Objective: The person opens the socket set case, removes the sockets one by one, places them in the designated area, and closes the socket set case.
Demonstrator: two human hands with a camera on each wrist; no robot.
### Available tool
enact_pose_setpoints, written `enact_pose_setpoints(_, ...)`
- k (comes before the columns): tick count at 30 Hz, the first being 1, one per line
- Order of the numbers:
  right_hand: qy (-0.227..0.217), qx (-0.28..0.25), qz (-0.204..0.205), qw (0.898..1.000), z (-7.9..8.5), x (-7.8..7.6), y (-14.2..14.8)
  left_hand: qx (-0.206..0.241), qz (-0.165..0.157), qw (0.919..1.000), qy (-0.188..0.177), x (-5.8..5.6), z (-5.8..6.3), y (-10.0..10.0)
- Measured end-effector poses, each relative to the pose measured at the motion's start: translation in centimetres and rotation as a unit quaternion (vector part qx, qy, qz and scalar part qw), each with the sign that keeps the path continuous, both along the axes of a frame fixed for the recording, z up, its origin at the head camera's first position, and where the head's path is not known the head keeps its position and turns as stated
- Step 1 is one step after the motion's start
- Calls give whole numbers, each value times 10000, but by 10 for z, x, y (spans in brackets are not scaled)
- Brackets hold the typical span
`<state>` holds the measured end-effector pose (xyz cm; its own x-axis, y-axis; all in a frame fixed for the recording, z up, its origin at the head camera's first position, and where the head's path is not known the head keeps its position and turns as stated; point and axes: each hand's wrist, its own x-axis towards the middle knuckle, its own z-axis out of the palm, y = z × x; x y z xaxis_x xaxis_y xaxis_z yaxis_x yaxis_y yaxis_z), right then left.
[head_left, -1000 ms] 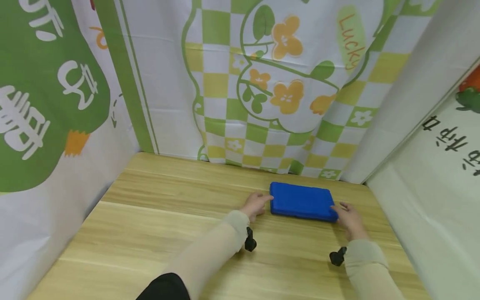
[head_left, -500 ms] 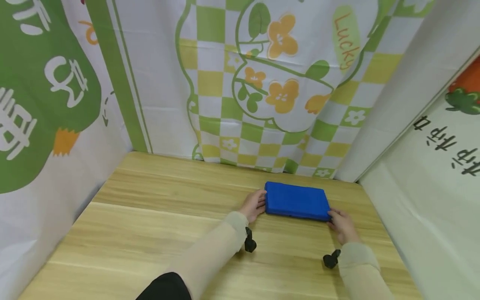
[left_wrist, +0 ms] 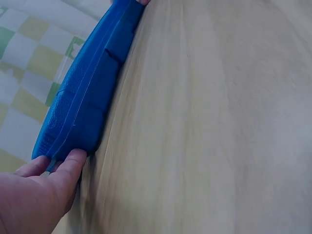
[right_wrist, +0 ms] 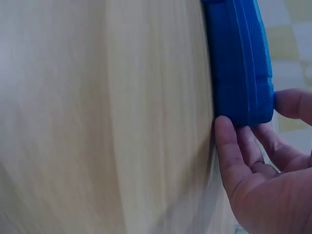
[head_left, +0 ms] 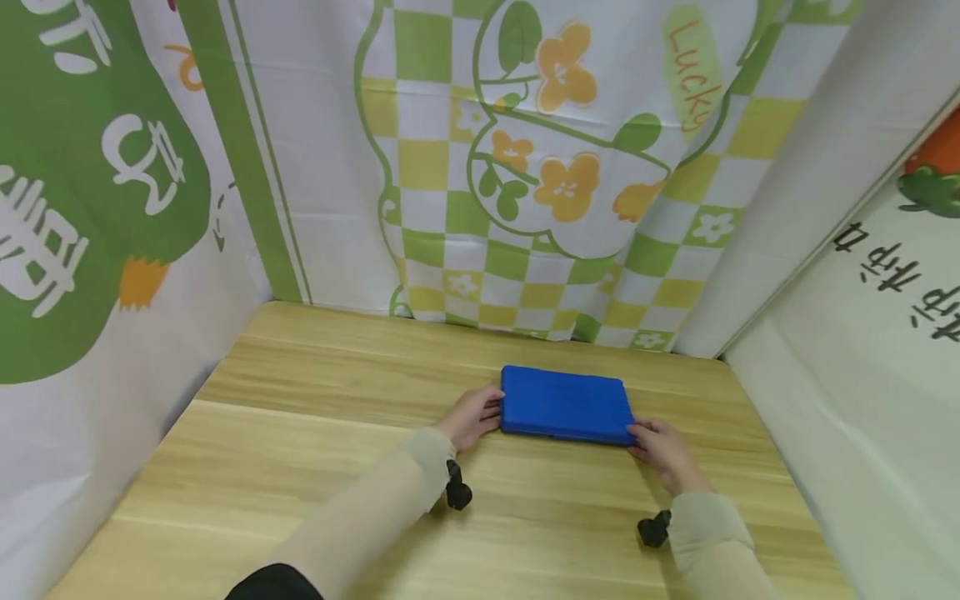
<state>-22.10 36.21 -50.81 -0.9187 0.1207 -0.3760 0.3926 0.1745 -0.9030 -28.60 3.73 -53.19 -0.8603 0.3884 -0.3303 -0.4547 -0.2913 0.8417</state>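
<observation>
Wooden table [head_left: 247,450], checked curtain [head_left: 468,212] behind. Blue case [head_left: 566,406] lies on the table, near the curtain; I see the left hand [head_left: 471,418] gripping one end, the right hand [head_left: 666,451] the other.

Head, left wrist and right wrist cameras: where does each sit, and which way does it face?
Head: on the person's head, facing forward and down at the blue case; left hand, right hand and sleeves show.
Left wrist: on that wrist, facing the case's left end; left hand at lower left.
Right wrist: on that wrist, facing the case's right end; right hand at lower right.
Shared: both wrist views show the case, wooden table and checked cloth.
</observation>
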Motion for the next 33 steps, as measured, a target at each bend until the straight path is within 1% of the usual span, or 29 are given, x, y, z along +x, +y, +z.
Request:
enact_pose_setpoints(6,129,450,145,9988,-1,5,-15,-109,-25,9999,13,8,1,-17)
enact_pose_setpoints(9,149,661,241,9974,1,7,-23,-241,-133,9993,267,11,1,-26)
enact_pose_setpoints(11,132,692,348,9969,2,7,-27,-375,-167,9983,422,13,0,-31)
enact_pose_setpoints(13,109,665,450,9967,2,7,-32,-525,-140,9968,581,15,-1,-37)
enact_pose_setpoints(15,125,613,516,9967,1,8,-36,-636,-94,9960,627,18,0,-43)
enact_pose_setpoints(20,217,587,451,9970,-1,14,-46,-839,-10,9943,656,23,3,-54)
enact_pose_setpoints(26,257,598,524,9965,-4,17,-61,-1218,91,9907,603,23,2,-69)
enact_pose_setpoints(29,291,570,513,9966,-6,16,-68,-1272,148,9903,543,23,2,-77)
enact_pose_setpoints(33,311,612,445,9966,-7,16,-76,-1311,182,9896,571,24,1,-85)
